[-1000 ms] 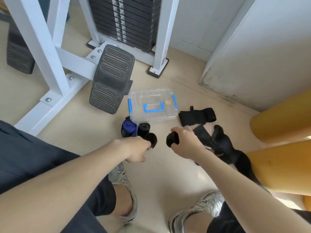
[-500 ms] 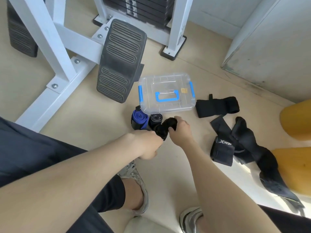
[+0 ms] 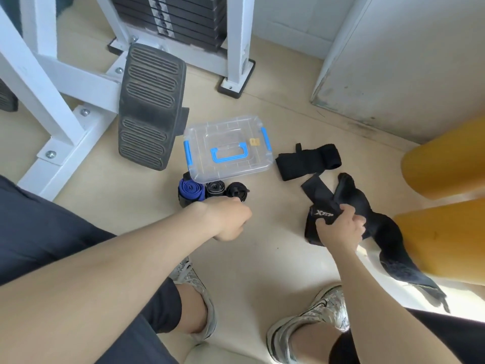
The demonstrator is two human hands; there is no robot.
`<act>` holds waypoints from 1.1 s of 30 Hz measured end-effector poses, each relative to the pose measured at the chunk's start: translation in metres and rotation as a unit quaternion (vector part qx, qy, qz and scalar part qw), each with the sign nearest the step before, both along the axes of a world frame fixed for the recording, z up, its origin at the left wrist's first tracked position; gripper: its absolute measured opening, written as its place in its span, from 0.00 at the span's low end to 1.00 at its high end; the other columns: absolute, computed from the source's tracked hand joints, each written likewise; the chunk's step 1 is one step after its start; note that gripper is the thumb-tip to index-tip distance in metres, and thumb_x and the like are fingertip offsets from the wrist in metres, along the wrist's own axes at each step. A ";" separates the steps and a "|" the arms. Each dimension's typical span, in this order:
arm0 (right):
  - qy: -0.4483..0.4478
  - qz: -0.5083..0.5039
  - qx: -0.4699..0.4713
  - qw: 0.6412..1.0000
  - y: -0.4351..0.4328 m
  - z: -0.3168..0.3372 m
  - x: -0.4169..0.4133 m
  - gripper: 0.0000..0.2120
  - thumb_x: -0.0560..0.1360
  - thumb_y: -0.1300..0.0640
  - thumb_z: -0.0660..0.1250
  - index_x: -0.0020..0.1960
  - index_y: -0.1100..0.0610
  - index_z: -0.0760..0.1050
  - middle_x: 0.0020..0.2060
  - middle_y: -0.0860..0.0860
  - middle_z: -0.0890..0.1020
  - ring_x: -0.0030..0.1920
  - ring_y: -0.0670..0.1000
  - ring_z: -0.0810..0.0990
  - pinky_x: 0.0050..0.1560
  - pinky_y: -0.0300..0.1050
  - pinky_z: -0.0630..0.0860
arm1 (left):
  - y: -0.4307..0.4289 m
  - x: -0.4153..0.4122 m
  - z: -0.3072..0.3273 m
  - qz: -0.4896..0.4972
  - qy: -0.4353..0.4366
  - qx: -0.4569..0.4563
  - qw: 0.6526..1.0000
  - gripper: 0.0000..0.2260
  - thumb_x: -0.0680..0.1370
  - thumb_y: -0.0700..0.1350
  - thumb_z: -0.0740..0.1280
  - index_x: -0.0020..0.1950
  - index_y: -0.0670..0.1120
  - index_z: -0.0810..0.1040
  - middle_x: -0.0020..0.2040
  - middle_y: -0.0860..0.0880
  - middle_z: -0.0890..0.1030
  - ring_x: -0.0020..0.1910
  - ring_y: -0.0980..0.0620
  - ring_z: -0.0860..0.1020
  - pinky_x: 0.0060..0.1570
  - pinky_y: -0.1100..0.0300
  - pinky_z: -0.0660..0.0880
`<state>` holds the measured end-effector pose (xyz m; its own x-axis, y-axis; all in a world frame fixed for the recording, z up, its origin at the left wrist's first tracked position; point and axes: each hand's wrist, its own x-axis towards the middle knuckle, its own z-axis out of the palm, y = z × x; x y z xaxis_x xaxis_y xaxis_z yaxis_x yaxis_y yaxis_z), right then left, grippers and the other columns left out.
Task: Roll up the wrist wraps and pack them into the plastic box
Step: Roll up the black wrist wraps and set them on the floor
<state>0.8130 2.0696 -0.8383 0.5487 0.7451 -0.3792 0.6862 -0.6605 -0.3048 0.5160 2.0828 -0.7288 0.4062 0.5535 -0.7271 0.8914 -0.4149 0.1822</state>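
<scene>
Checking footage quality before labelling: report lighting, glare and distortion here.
Head view: wide-angle distortion splays the white machine frame; sunlight blows out the floor lower right, beside the long black wrap; faint sheen on the plastic box; the right hand gripping the logo wrap is sharp.

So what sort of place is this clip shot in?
Most likely a gym: a weight stack in a white frame, a ribbed foot pad, and wrist wraps lying on the floor.

plastic box on floor | three rolled wraps in a row at its near side | loose wraps to its right | footplate just left
</scene>
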 end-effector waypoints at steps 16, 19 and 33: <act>0.244 0.157 -0.105 0.951 -0.037 -0.006 -0.020 0.20 0.81 0.57 0.69 0.72 0.55 0.73 0.65 0.53 0.77 0.60 0.55 0.79 0.53 0.49 0.77 | -0.002 0.077 0.020 -0.034 0.007 -0.011 0.999 0.12 0.87 0.48 0.61 0.68 0.49 0.79 0.65 0.44 0.80 0.62 0.38 0.80 0.61 0.46 0.80; 0.187 0.164 -0.078 0.965 -0.047 -0.017 -0.017 0.27 0.78 0.58 0.72 0.74 0.53 0.67 0.67 0.53 0.71 0.63 0.58 0.77 0.59 0.50 0.77 | -0.008 0.076 0.017 -0.039 0.023 -0.024 0.999 0.12 0.87 0.49 0.61 0.68 0.51 0.79 0.67 0.44 0.78 0.63 0.38 0.80 0.62 0.48 0.79; 0.249 0.251 -0.086 0.931 -0.033 -0.018 -0.028 0.25 0.76 0.60 0.71 0.73 0.50 0.77 0.63 0.54 0.83 0.64 0.60 0.80 0.66 0.56 0.78 | 0.003 0.068 0.004 -0.058 0.030 -0.006 0.998 0.16 0.86 0.47 0.63 0.74 0.49 0.74 0.69 0.42 0.77 0.66 0.36 0.79 0.63 0.44 0.78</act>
